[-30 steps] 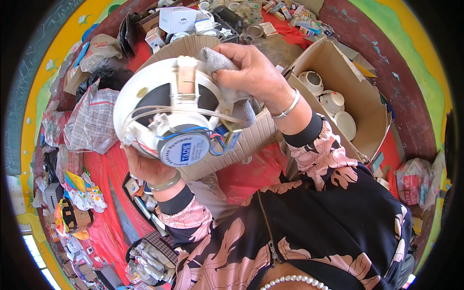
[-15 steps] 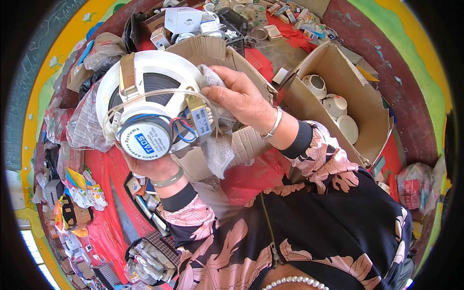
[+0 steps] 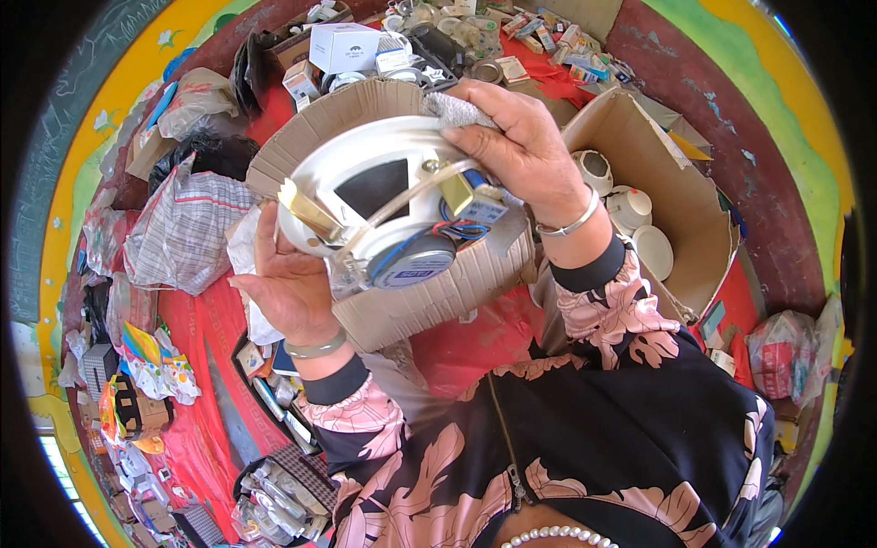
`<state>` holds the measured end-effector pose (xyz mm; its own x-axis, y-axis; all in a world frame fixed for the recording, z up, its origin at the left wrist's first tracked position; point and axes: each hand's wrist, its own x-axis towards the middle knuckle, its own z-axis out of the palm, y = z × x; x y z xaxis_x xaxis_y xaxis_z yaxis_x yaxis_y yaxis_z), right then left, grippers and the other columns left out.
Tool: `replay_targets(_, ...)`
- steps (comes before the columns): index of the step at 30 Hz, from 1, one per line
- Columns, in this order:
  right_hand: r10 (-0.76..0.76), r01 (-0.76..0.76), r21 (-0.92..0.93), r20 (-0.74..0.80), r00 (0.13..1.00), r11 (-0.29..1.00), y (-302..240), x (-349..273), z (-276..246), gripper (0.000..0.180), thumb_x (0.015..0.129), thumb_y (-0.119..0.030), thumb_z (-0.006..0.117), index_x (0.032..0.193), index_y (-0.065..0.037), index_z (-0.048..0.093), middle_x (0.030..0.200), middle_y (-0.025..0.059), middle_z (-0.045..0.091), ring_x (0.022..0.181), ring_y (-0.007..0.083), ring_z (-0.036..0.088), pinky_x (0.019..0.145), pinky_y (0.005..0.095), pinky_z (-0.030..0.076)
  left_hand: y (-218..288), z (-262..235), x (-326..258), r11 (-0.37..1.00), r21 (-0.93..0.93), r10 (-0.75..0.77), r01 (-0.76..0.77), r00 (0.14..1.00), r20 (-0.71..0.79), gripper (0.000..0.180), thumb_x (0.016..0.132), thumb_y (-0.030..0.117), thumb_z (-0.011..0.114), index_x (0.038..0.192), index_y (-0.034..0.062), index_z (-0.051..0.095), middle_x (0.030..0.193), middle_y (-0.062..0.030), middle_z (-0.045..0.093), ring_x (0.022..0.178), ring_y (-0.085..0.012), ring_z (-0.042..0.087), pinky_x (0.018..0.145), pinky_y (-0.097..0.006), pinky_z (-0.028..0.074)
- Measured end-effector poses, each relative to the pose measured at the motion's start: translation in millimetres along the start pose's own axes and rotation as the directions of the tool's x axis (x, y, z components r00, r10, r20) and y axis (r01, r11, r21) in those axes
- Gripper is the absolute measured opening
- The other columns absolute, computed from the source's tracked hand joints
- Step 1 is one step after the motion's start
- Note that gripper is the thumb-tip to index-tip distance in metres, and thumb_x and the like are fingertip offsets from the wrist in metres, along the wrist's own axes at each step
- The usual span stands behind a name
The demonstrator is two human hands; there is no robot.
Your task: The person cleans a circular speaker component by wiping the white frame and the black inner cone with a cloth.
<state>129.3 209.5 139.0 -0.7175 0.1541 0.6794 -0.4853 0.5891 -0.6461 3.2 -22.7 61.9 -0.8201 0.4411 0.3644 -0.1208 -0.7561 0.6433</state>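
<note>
A round white loudspeaker (image 3: pixel 365 155), its back with magnet, wires and small transformer facing up, is tilted above an opened cardboard box (image 3: pixel 438 306). My right hand (image 3: pixel 521 151) grips its upper right rim through a grey cloth (image 3: pixel 459 111). At the speaker's left edge is my left hand (image 3: pixel 294 288), fingers stretched upward and thumb spread out; whether its fingertips touch the rim is hard to make out. Clear wrapping hangs by the speaker's lower left side.
To the right stands a tall cardboard box (image 3: pixel 703 219) holding several white round fittings (image 3: pixel 630 208). A plaid bag (image 3: pixel 187 228) lies at left. White cartons (image 3: pixel 343 47) and small parts crowd the far side. Red sheeting (image 3: pixel 206 402) covers floor at left, beside trays of small goods (image 3: pixel 283 493).
The loudspeaker has moved right and tipped, its magnet now facing lower and more edge-on. My right hand moved right with it. My left hand came from beneath to the left side, fingers spreading.
</note>
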Motion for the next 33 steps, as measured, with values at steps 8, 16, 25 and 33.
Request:
replay_targets(8,-0.090,0.128,-0.076,0.376,0.922,0.989,-3,-5,3,0.025,0.074,-0.003,0.058,0.099,0.001,0.057,0.086,0.0155,0.059,0.077,0.0340,0.057,0.066,0.0345,0.046,9,9,-3,0.844,0.534,-0.220,0.042,0.937,0.273,0.075,0.070,0.048,0.070,0.116,-0.0078,0.052,0.116,-0.0200,0.056,0.105,-0.0266,0.057,0.089,-0.034,0.045)
replay_targets(16,-0.178,0.206,-0.013,0.449,0.876,0.978,11,-6,30,0.017,0.074,-0.007,0.061,0.090,-0.003,0.058,0.075,0.0178,0.057,0.073,0.0386,0.053,0.064,0.0410,0.043,17,31,-4,0.489,0.846,-0.595,0.213,0.791,0.145,0.025,0.075,0.008,0.068,0.096,-0.0040,0.064,0.070,0.0008,0.059,0.063,-0.0048,0.049,0.056,-0.021,0.041)
replay_targets(25,0.349,-0.259,0.404,-0.168,0.922,0.877,50,3,12,0.019,0.085,-0.015,0.061,0.100,-0.004,0.064,0.074,-0.0034,0.060,0.064,0.0030,0.053,0.054,0.0166,0.042,10,8,-11,0.577,0.799,-0.441,0.167,0.888,0.133,0.016,0.078,0.009,0.068,0.089,-0.0033,0.067,0.066,0.0024,0.059,0.060,-0.0040,0.049,0.053,-0.020,0.038)
replay_targets(33,0.353,-0.262,0.276,-0.362,0.863,0.925,65,-5,-43,0.019,0.084,-0.005,0.057,0.102,0.000,0.060,0.093,0.0012,0.061,0.081,0.0103,0.057,0.072,0.0242,0.047,10,-4,-11,0.619,0.743,-0.385,0.253,0.923,0.007,0.016,0.078,0.008,0.068,0.089,-0.0040,0.066,0.072,0.0018,0.060,0.064,-0.0033,0.049,0.056,-0.018,0.037)
